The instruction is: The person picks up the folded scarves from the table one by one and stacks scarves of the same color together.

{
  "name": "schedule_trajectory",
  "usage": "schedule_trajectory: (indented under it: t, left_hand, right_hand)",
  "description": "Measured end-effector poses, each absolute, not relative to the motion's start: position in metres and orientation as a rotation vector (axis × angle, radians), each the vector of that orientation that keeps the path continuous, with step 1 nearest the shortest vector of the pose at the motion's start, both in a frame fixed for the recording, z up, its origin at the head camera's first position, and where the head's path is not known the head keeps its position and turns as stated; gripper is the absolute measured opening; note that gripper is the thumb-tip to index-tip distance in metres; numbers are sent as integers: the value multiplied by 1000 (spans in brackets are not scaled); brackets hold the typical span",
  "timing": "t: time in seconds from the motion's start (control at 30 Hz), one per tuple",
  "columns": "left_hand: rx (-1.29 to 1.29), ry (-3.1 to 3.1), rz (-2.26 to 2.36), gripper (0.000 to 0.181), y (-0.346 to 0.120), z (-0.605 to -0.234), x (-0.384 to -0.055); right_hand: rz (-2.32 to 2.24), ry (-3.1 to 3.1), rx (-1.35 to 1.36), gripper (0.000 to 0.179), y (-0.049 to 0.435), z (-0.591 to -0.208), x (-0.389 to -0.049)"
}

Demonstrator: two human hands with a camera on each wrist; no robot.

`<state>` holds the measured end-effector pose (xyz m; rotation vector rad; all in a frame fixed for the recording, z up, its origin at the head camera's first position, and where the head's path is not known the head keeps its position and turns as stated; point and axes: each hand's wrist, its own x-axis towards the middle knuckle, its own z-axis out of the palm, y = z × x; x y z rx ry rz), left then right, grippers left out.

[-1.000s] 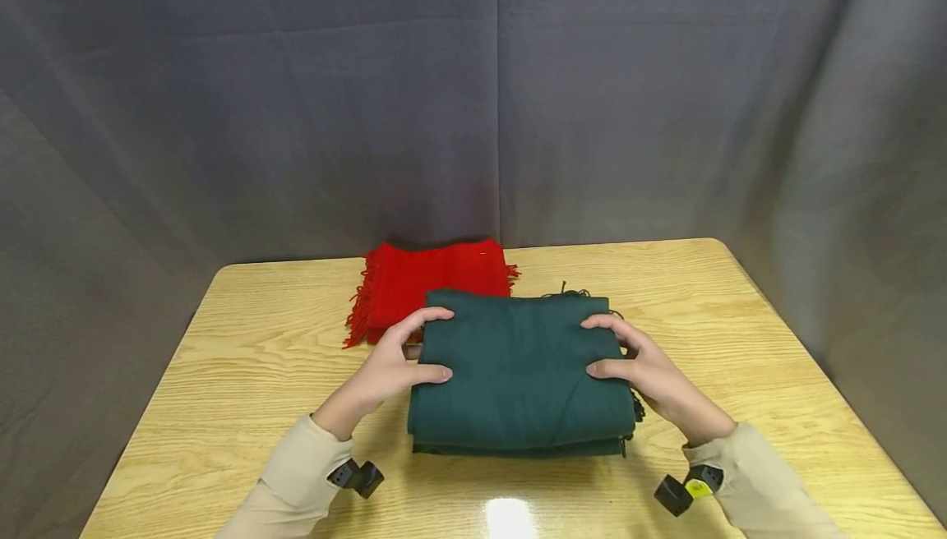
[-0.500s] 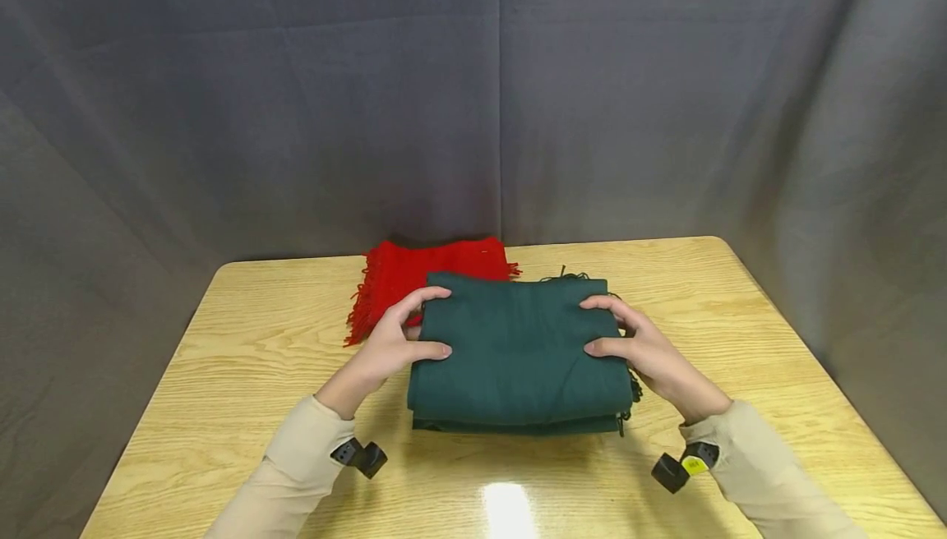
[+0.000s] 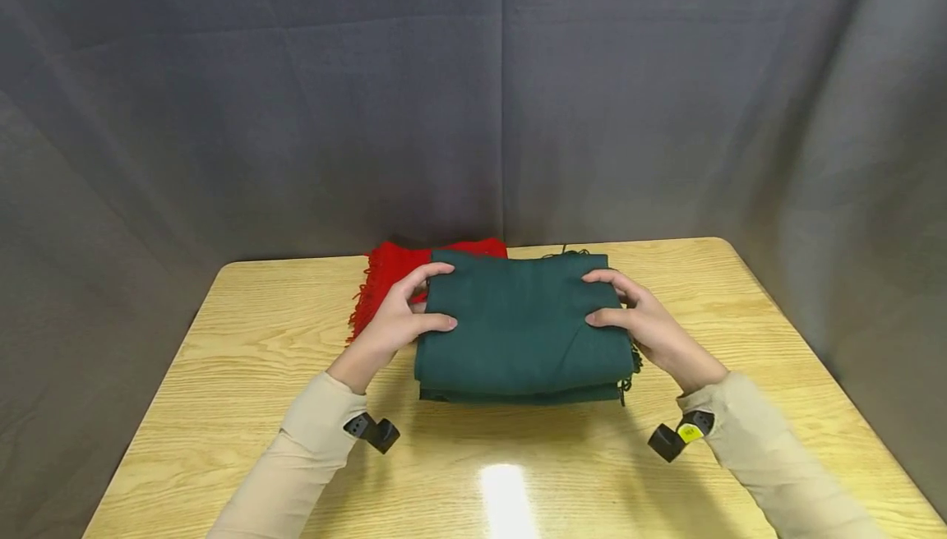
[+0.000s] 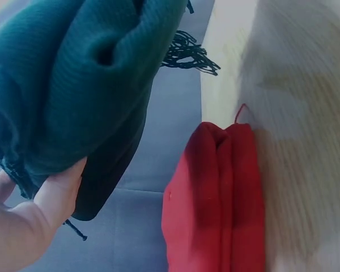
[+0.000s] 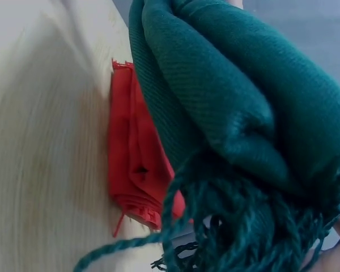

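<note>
A folded dark green scarf (image 3: 521, 325) with twisted fringe is held up over the table between both hands. My left hand (image 3: 395, 321) grips its left side, thumb and index finger on top, the other fingers mostly hidden at the edge. On the opposite side my right hand (image 3: 647, 321) grips it the same way, beside the fringe. Beyond and below it lies a folded red scarf (image 3: 388, 276), partly covered by the green one in the head view. In the left wrist view the folded layers of the red scarf (image 4: 209, 209) show beneath the raised green scarf (image 4: 102, 85).
A light wooden table (image 3: 244, 375) bears the red scarf near its back edge. A grey curtain (image 3: 370, 112) hangs close behind the table and along both sides. Small black cameras are strapped at both sleeves, one at the left wrist (image 3: 373, 432).
Both hands have carried the green scarf away from the person, toward the back of the table. It now overlaps more of the red scarf, which stays in place.
</note>
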<state>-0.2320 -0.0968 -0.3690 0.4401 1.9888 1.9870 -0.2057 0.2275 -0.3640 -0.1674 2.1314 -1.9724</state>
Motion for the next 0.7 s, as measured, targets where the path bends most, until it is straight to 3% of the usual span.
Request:
schedule_trajectory:
  t: [0.7]
  left_hand:
    - [326, 2004, 2079, 60, -107, -359, -266]
  right_hand:
    - [-1974, 2122, -152, 44, 213, -345, -245]
